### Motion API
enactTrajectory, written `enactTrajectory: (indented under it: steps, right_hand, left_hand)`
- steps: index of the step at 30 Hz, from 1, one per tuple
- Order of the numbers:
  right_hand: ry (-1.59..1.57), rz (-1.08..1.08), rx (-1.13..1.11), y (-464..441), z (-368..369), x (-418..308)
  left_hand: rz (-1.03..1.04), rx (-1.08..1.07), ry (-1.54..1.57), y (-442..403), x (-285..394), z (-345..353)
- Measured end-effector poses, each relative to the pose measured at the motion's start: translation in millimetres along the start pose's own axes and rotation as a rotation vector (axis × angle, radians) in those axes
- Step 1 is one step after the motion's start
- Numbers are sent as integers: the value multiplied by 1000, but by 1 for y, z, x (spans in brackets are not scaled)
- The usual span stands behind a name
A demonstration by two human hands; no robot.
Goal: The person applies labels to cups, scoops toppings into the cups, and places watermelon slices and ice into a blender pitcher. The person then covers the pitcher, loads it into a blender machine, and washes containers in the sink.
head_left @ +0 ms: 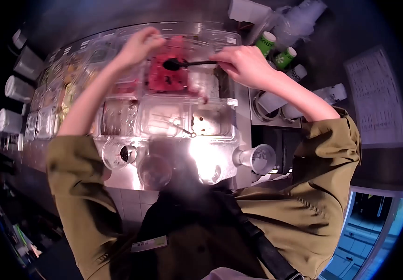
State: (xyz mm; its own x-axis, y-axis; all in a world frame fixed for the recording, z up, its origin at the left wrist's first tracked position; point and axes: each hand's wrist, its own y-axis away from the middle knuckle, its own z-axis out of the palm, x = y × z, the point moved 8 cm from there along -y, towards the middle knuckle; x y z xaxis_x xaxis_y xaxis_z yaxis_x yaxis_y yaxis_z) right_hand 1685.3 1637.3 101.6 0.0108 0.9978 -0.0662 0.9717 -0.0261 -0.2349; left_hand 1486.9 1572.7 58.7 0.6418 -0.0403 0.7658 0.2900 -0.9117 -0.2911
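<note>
My right hand (245,65) is closed around the handle of a black spoon (175,64). The spoon's bowl hangs over a clear container of pinkish-red food (166,80) with dark bits in it. At the far left corner of that container, my left hand (140,46) has its fingers curled in at the edge of a clear plastic lid (187,44); the fingertips are partly hidden. Nearer to me sits a clear-lidded container (164,122), with one holding pale food with dark pieces (206,122) beside it. A thin utensil (182,130) lies across them.
Clear cups stand along the counter's front edge: one with dark contents (117,154) and a tilted printed one (259,158) at right. More food tubs (54,93) fill the left. Green-labelled cup stacks (276,51) and a printed sheet (376,95) are at right. White tubs (17,88) line the left.
</note>
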Motion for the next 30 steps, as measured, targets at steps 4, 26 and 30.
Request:
enactTrajectory:
  steps: [4,26,30]
  right_hand:
    - [-22,196,-112,46,13,62]
    - [74,-276,-360,100,176,-32]
    - [118,-276,-439,107,169,-34]
  left_hand:
    - [-123,-80,3,-57,-51,110]
    - [199,-306,-373,-26,-6,134]
    - [46,-336,-255,13,31,82]
